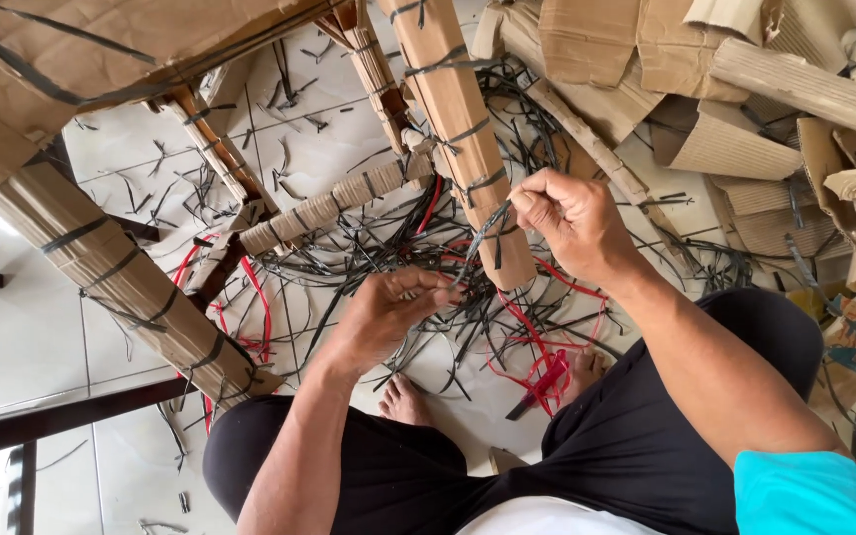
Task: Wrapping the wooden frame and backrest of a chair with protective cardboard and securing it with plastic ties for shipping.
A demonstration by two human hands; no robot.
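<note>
The right hand (pixel 572 223) pinches a black plastic strap (pixel 482 230) where it crosses a cardboard-wrapped leg (pixel 458 129) of a piece of furniture; the left hand (pixel 388 312) lies just below with fingers curled, seemingly closed on the strap's lower end, though the view is too tangled to be sure; a heap of cut black and red straps (pixel 537 342) litters the tiled floor (pixel 42 327) around the bare feet; other wrapped legs (pixel 121 277) stand to the left; torn cardboard (pixel 745 129) is piled on the right.
</note>
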